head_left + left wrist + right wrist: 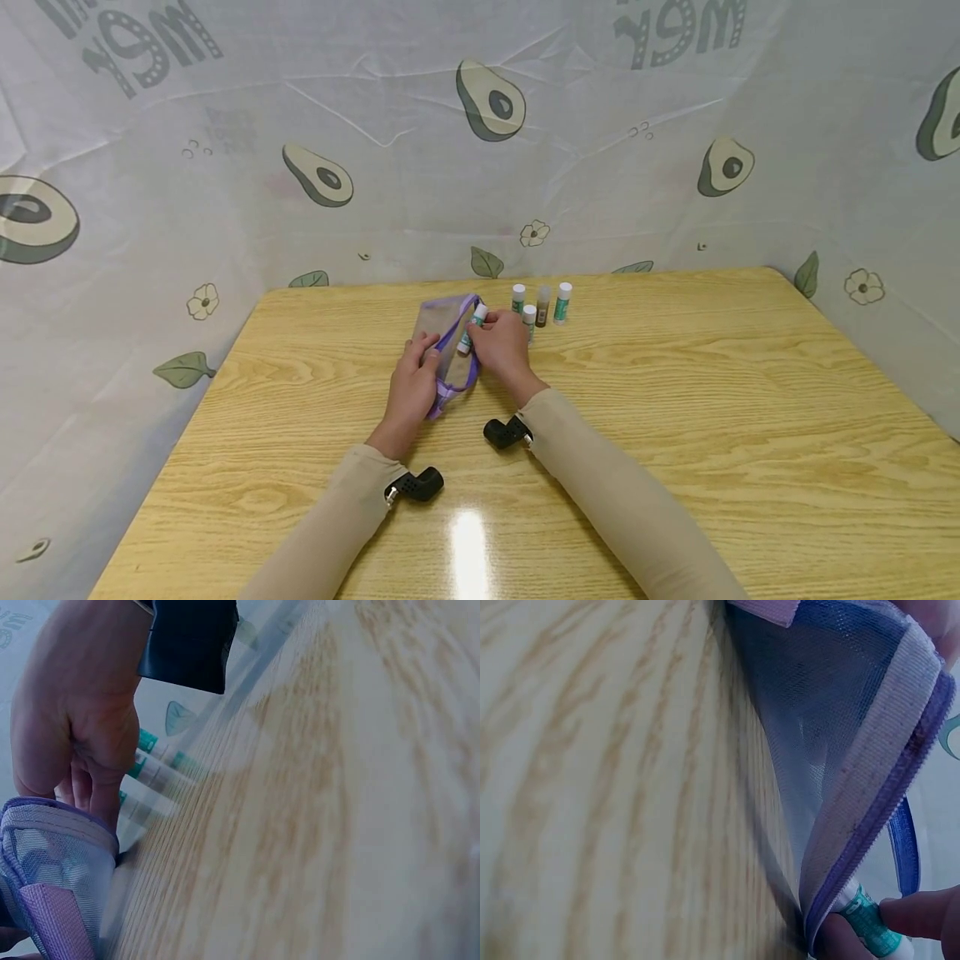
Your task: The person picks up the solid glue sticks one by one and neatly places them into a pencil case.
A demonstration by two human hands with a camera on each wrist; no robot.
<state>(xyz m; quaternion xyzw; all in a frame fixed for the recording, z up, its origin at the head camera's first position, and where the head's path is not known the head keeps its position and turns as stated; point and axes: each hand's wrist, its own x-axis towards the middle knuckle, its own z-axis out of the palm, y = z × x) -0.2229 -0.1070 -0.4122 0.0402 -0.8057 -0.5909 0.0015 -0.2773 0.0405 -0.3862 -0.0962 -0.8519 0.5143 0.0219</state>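
A mesh zip pouch (450, 312) with purple trim lies on the table, its zipped mouth spread apart. My left hand (414, 379) holds the pouch at its left side, thumb near the mouth. Between the thumb and fingers of my right hand (504, 343) is a glue stick (472, 329) with a white cap and green label, tilted at the pouch mouth. In the right wrist view, that glue stick (870, 922) sits partly behind the zipper edge (885, 817). The left wrist view has the right hand (79, 727) above the pouch (64, 862); its fingertips are hidden.
Just right of the right hand stand white-capped glue sticks (562, 304) and a brownish tube with a clear cap (542, 307). The wooden table (675, 400) ends at a pale curtain (405, 200) printed with avocados. Black wrist cameras (422, 484) jut from both sleeves.
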